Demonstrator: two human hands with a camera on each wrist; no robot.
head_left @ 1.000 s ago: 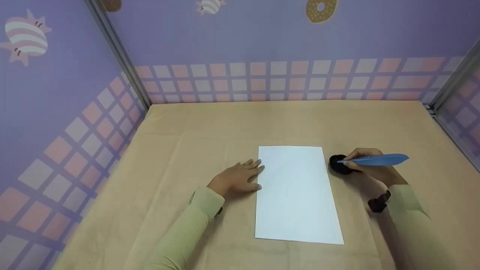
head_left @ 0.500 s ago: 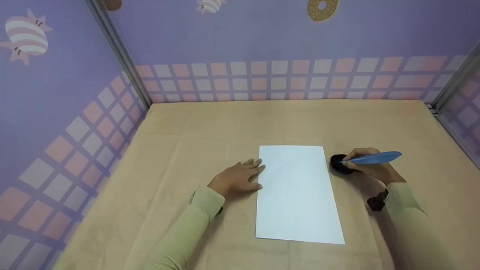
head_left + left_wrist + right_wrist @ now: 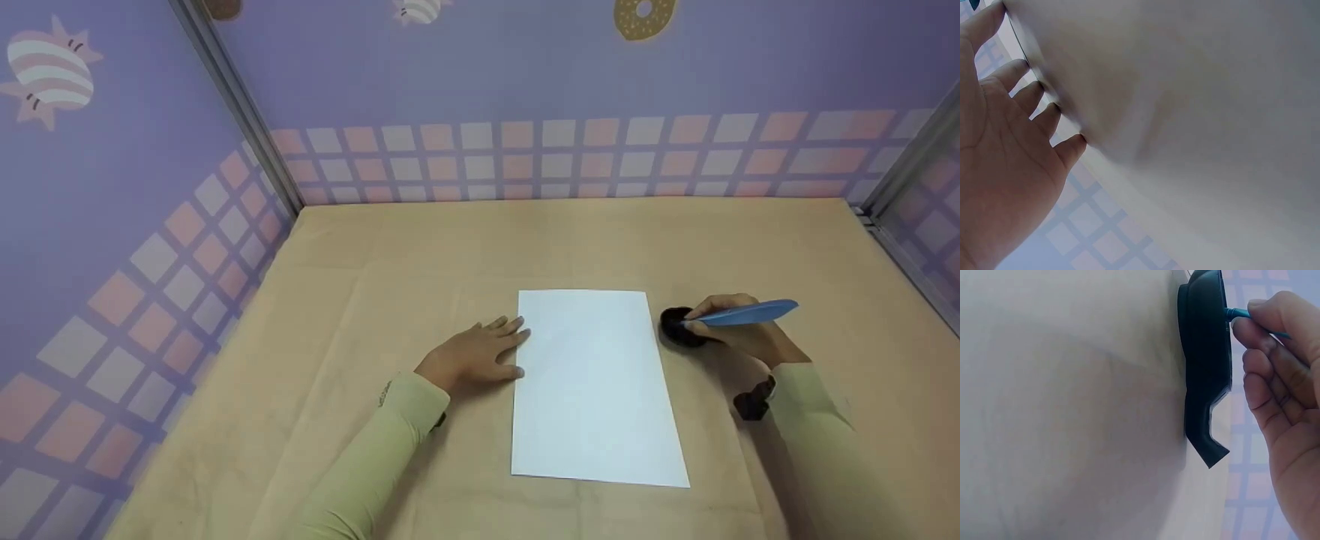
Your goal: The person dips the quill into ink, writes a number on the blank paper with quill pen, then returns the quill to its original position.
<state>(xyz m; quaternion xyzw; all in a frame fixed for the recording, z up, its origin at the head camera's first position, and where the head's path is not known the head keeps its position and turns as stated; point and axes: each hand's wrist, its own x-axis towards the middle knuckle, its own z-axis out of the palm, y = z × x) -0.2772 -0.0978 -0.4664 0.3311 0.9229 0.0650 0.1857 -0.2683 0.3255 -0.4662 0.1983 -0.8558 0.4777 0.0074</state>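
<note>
A blue feather quill pen is pinched between the thumb and fingers of my right hand. Its lower end dips into a black round dish on the table. In the right wrist view the dish shows a short bent handle, and the pen's teal metal shaft enters over its rim; the tip itself is hidden. A blank white sheet of paper lies left of the dish. Spread out flat, my left hand rests with its fingertips on the sheet's left edge.
A tan cloth with faint creases covers the table. Purple walls with pink and white checks close off the back and sides, with a metal post at the back left corner.
The feather's free end has swung a little to the left and away from me, with its tip staying at the dish. My left hand and the sheet keep their places.
</note>
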